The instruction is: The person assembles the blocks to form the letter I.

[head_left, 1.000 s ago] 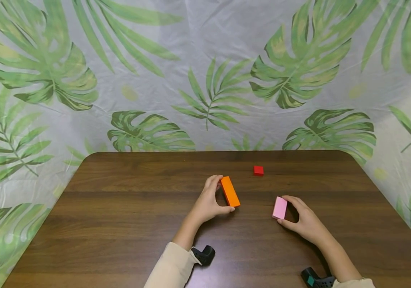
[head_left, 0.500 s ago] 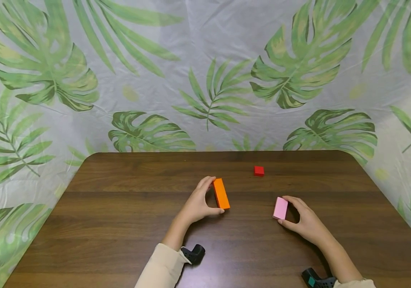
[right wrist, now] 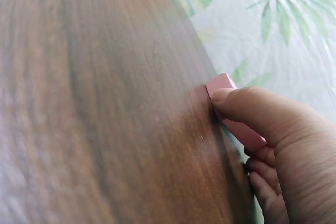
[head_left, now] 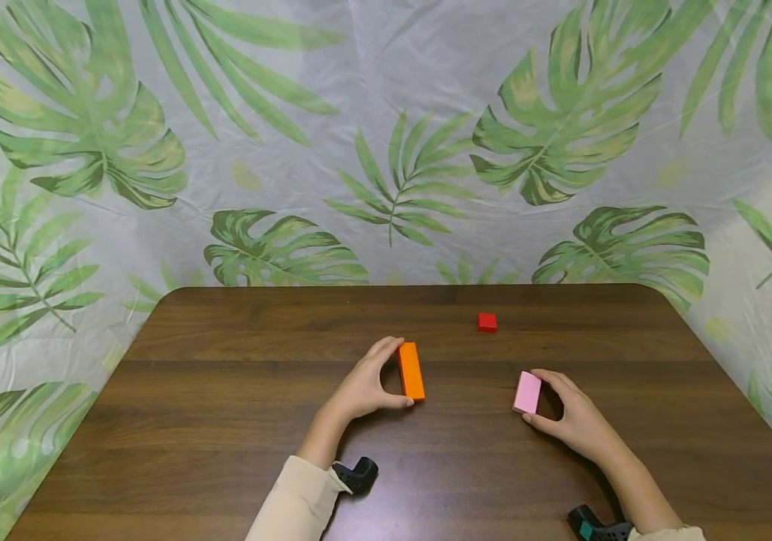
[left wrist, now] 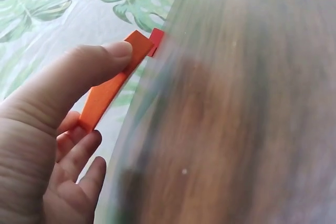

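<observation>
My left hand (head_left: 366,387) pinches a long orange block (head_left: 411,371) by its two ends, thumb at the near end and fingertips at the far end. In the left wrist view the thumb lies across the orange block (left wrist: 107,95). My right hand (head_left: 578,417) grips a shorter pink block (head_left: 527,392), also between thumb and fingers. The right wrist view shows the pink block (right wrist: 244,132) close to the wooden surface. A small red block (head_left: 487,322) lies farther back, between the two hands and touched by neither.
The dark wooden table (head_left: 224,421) has rounded far corners. Behind it hangs a pale cloth (head_left: 420,45) printed with green leaves. A black wrist device (head_left: 357,476) sits on the left wrist and another black device (head_left: 595,524) on the right.
My left hand has moved left and slightly nearer with the orange block, which has turned a little more upright in view. My right hand and the pink block stay in place.
</observation>
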{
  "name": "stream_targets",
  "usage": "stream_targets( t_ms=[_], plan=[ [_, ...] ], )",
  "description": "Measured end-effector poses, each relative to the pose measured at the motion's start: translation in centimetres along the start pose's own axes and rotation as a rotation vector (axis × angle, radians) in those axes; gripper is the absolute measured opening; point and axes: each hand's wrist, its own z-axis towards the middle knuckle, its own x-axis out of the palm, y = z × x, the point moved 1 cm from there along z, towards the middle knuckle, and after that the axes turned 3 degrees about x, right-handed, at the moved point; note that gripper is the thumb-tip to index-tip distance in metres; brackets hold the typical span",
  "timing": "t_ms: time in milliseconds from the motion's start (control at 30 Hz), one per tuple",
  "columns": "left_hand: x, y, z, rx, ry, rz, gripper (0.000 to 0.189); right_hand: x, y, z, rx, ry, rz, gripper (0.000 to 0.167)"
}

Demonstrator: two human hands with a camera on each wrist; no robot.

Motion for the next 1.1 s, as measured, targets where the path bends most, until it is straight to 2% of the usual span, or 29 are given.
stream_targets(
  t_ms=[233, 367, 800, 1100],
  plan=[
    [-0.01, 0.09, -0.17, -0.038, 0.079, 0.018, 0.094, 0.05, -0.11, -0.04, -0.004, -0.004, -0.001, 0.071],
    [0.07, 0.21, -0.19, -0.034, 0.107, 0.021, 0.094, 0.07, -0.15, 0.0, -0.011, -0.012, -0.003, 0.071],
    [0.23, 0.26, -0.33, -0.016, 0.162, 0.038, 0.09, 0.09, -0.16, 0.04, -0.013, -0.007, -0.002, 0.071],
    [0.3, 0.39, -0.43, -0.008, 0.176, 0.061, 0.09, 0.07, -0.2, 0.04, -0.004, 0.001, 0.001, 0.072]
  ],
)
